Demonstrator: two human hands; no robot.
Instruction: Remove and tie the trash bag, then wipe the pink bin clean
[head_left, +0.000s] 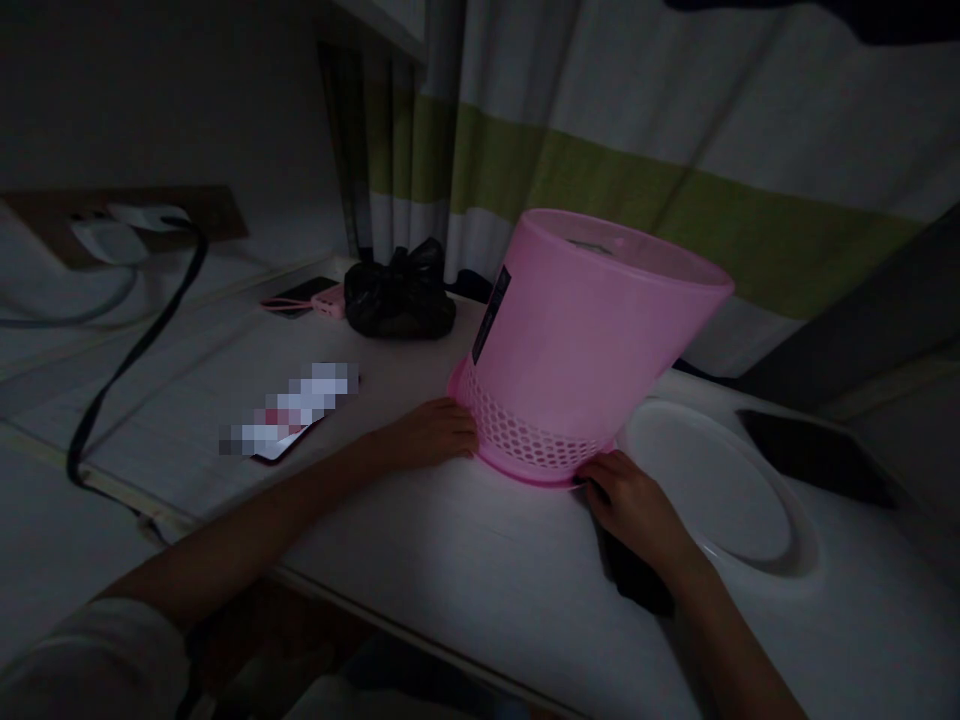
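A pink plastic bin with a band of holes near its base stands on the white table, its wide mouth up. My left hand rests against the lower left of the bin, fingers closed together on its base rim. At the lower right of the bin, my right hand has its fingers curled at the same rim. A dark flat object lies under my right hand and wrist.
Left of the bin lies a lit phone. Behind it are a black plastic bag, a pink power bank and a dark phone. A white round lid and a dark tablet lie right. A black cable hangs left.
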